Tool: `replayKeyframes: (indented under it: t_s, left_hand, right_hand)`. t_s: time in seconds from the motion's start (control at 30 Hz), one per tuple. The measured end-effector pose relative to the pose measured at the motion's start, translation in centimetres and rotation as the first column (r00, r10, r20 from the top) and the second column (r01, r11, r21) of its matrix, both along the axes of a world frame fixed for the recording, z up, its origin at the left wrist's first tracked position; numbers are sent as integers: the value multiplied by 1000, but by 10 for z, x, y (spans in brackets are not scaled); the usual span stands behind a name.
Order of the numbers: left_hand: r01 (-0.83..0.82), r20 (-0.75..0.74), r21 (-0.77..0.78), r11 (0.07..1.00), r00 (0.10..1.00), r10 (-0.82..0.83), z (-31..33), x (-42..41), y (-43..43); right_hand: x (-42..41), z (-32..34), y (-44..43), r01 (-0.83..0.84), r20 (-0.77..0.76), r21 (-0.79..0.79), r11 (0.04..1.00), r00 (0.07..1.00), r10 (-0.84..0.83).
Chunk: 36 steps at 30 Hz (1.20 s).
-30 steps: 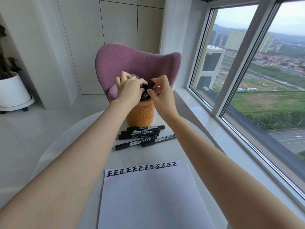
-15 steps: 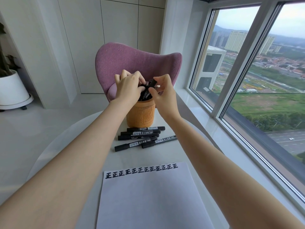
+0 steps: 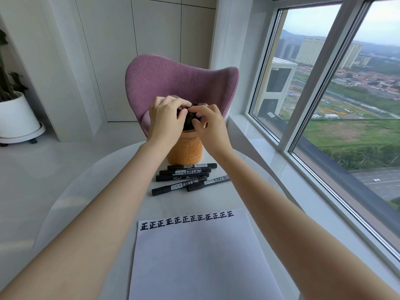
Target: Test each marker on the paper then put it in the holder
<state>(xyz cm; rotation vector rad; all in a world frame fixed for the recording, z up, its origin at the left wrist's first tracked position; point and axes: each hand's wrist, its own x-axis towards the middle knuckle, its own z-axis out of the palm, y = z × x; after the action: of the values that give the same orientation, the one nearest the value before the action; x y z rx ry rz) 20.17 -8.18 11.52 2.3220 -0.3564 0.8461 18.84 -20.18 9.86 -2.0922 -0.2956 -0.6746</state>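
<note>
Starting at the far left, we see a white plant pot [image 3: 16, 115] on the floor, well apart from the round worktop [image 3: 71, 204]. Our left hand [image 3: 166, 120] reaches over the mouth of the orange holder [image 3: 186, 151], its grip curled together against the black markers in the holder [image 3: 190, 118]; we cannot tell whether it clamps any one of them. Behind stands a pink chair [image 3: 173, 81]. Our right hand [image 3: 211, 126] meets the left over the same opening, fingertips [image 3: 195, 122] pressed on the marker tops, grip closed around them as far as we can see. Just in front of the holder lie five loose markers [image 3: 184, 176] in a rough row on the worktop. Nearer us rests the paper [image 3: 199, 260], with a line of black test characters [image 3: 187, 219] along its far edge. The window [image 3: 337, 105] fills the right side.
</note>
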Motion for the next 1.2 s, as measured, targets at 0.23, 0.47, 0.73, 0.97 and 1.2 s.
replayKeyframes:
  t_s: [0.23,0.47,0.73,0.97,1.2]
  left_hand:
    - [33,66,-71,997,997,-29,-16,-28,21]
    - [108,17,-98,989,994,-107,-33,-82,31]
    - [241,-193,-138,961,945,-265,-60,-125,20]
    - [265,-161,43,963,953,-255,-66,-144,19]
    - [254,-194,41,966,951,-242,-52,-162,7]
  right_hand:
    - [-32,-13,-20,77,0,20,997,997,-77]
    - [-73,-59,-64,21,-167,-243,970,984,-63]
    - [-79,-70,-72,-38,-306,-520,853,941,-144]
    - [-108,-46,-79,-169,-363,-179,969,927,94]
    - [-137,-14,-66,-273,-348,365,890,847,402]
